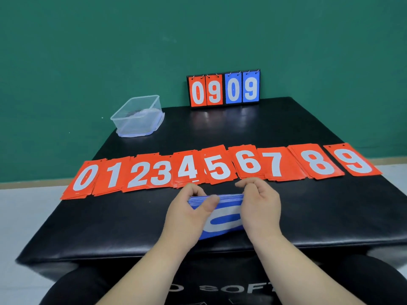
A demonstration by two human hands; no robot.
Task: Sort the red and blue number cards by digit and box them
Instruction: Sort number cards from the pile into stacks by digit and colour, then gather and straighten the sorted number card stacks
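Note:
Red number cards [220, 168] lie in a row of small piles across the black table [110, 227], showing 0 through 9 from left to right. In front of that row, a stack of blue cards [222, 219] is held between both hands, its top card showing a white 0. My left hand [189, 208] grips the stack's left end, thumb on top. My right hand [257, 203] grips the right end, fingers curled over the far edge.
A clear plastic box [137, 116] with a blue-edged lid under it stands at the table's far left corner. A flip scoreboard [223, 89] reading 09 in red and 09 in blue stands at the far edge. A green wall rises behind.

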